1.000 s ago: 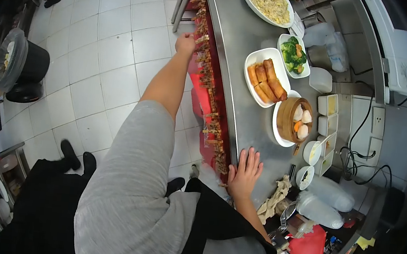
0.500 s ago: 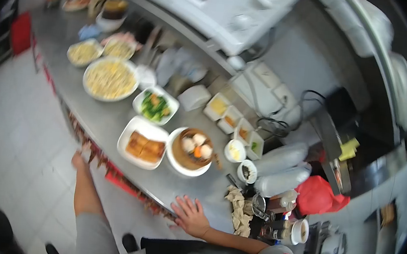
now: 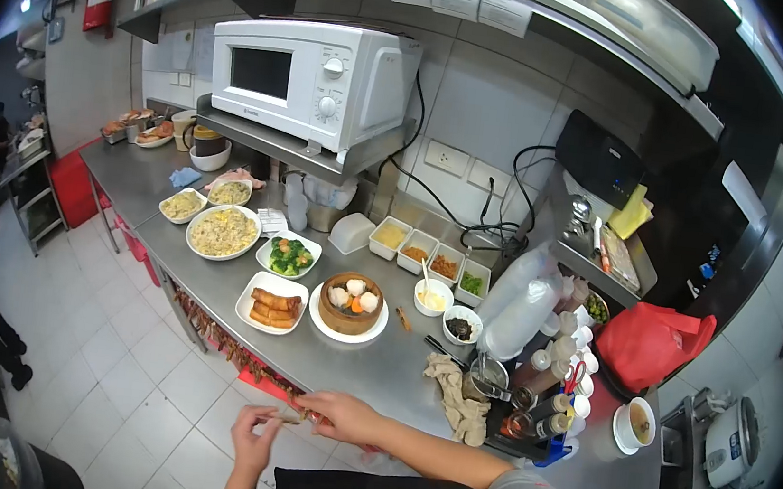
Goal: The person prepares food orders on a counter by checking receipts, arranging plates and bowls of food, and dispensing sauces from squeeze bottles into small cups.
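Observation:
Just off the front edge of the steel table [image 3: 341,363], my left hand [image 3: 254,437] and my right hand [image 3: 345,418] meet. Their fingertips are pinched around a small, thin, brownish thing [image 3: 290,420] too small to name. Nearest to them on the table is a white square dish [image 3: 248,302] of golden-brown fried rolls [image 3: 275,308]. Beside it a bamboo steamer [image 3: 331,315] with pale dumplings [image 3: 356,287] stands on a white round plate [image 3: 358,337].
Behind are broccoli [image 3: 290,257], bowls of fried rice [image 3: 223,231] and small condiment tubs [image 3: 445,263]. To the right lie a crumpled cloth [image 3: 457,399], sauce bottles [image 3: 531,366] and a red bag [image 3: 653,344]. A microwave [image 3: 308,83] sits on a shelf above.
My right hand has left the tabletop, where it lay flat, and moved left. My left hand has come from the table's left edge to meet it. The view has tilted up and levelled.

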Demonstrator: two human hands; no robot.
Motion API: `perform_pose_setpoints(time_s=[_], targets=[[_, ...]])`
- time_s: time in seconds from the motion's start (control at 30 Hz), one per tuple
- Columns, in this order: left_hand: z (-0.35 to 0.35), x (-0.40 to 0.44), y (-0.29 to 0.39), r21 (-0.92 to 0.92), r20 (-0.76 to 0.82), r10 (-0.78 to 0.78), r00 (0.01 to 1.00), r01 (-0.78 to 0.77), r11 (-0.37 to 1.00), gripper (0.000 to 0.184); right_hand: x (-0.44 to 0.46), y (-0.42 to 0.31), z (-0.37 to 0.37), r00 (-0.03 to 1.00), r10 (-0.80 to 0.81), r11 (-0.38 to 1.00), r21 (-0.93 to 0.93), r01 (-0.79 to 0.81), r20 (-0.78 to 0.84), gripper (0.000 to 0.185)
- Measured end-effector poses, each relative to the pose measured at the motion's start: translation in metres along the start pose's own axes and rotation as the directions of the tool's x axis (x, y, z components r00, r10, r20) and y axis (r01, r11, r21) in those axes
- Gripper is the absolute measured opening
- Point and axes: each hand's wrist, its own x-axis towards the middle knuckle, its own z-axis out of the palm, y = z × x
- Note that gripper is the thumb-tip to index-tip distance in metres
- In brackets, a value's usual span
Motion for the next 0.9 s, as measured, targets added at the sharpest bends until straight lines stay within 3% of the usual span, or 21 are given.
perform_pose_setpoints(time_s=[0.03, 0.1, 0.2, 0.3, 0.37, 0.4, 0.43, 0.47, 0.53, 0.6, 0.67, 0.73, 0.8, 0.87, 0.9], targets=[[0.012, -0.004, 0.027, 0.062, 0.06, 0.106, 0.993, -0.109, 0.992, 0.023, -0.008, -0.021, -0.018, 0.993, -0.071, 0.997, -0.012, 0.07, -0.094, 0.056], [0.037, -0.005, 0.088, 0.02, 0.059, 0.239, 0.969, -0.241, 0.97, 0.024, -0.033, -0.07, -0.057, 0.938, -0.196, 0.981, -0.052, 0.189, -0.284, 0.05], [0.085, -0.015, 0.147, -0.108, 0.099, 0.422, 0.901, -0.412, 0.905, 0.034, -0.103, -0.099, -0.112, 0.842, -0.321, 0.945, -0.199, 0.258, -0.434, 0.045], [0.153, -0.05, 0.225, -0.43, 0.138, 0.505, 0.852, -0.408, 0.805, 0.044, -0.203, -0.11, -0.175, 0.73, -0.365, 0.907, -0.399, 0.139, -0.577, 0.044], [0.188, -0.076, 0.223, -0.283, 0.155, 0.561, 0.813, -0.508, 0.814, 0.048, -0.295, -0.1, -0.226, 0.614, -0.404, 0.815, -0.572, -0.096, -0.678, 0.039], [0.203, -0.088, 0.22, -0.221, 0.174, 0.598, 0.783, -0.56, 0.798, 0.05, -0.347, -0.089, -0.251, 0.536, -0.422, 0.814, -0.566, -0.13, -0.731, 0.035], [0.216, -0.101, 0.222, -0.244, 0.177, 0.58, 0.795, -0.535, 0.809, 0.046, -0.399, -0.09, -0.267, 0.396, -0.195, 0.902, -0.323, -0.287, -0.897, 0.033], [0.229, -0.111, 0.222, -0.253, 0.163, 0.585, 0.795, -0.539, 0.803, 0.045, -0.454, -0.079, -0.288, 0.277, -0.279, 0.849, -0.371, -0.377, -0.92, 0.028], [0.25, -0.128, 0.225, -0.237, 0.175, 0.48, 0.86, -0.436, 0.868, 0.036, -0.564, -0.05, -0.316, -0.055, -0.191, 0.895, -0.15, -0.421, -0.98, 0.021], [0.268, -0.141, 0.231, -0.163, 0.166, 0.401, 0.901, -0.376, 0.912, 0.029, -0.68, -0.011, -0.329, -0.284, -0.175, 0.866, -0.011, -0.499, -0.943, 0.02], [0.283, -0.148, 0.245, -0.102, 0.19, 0.401, 0.896, -0.388, 0.916, 0.025, -0.787, 0.044, -0.321, -0.528, -0.111, 0.873, 0.171, -0.456, -0.842, 0.021], [0.296, -0.152, 0.257, -0.046, 0.204, 0.413, 0.888, -0.413, 0.91, 0.02, -0.897, 0.119, -0.293, -0.638, -0.214, 0.696, 0.343, -0.631, -0.739, 0.023], [0.305, -0.151, 0.264, 0.013, 0.207, 0.436, 0.876, -0.448, 0.894, 0.019, -0.965, 0.179, -0.248, -0.764, -0.125, 0.638, 0.538, -0.551, -0.633, 0.024], [0.32, -0.149, 0.272, 0.045, 0.193, 0.465, 0.864, -0.481, 0.875, 0.018, -0.963, 0.191, -0.207, -0.867, -0.077, 0.225, 0.839, -0.496, -0.492, 0.024], [0.328, -0.148, 0.275, 0.049, 0.186, 0.469, 0.864, -0.484, 0.873, 0.018, -0.979, 0.213, -0.186, -0.915, 0.02, 0.196, 0.899, -0.392, -0.404, 0.024]])
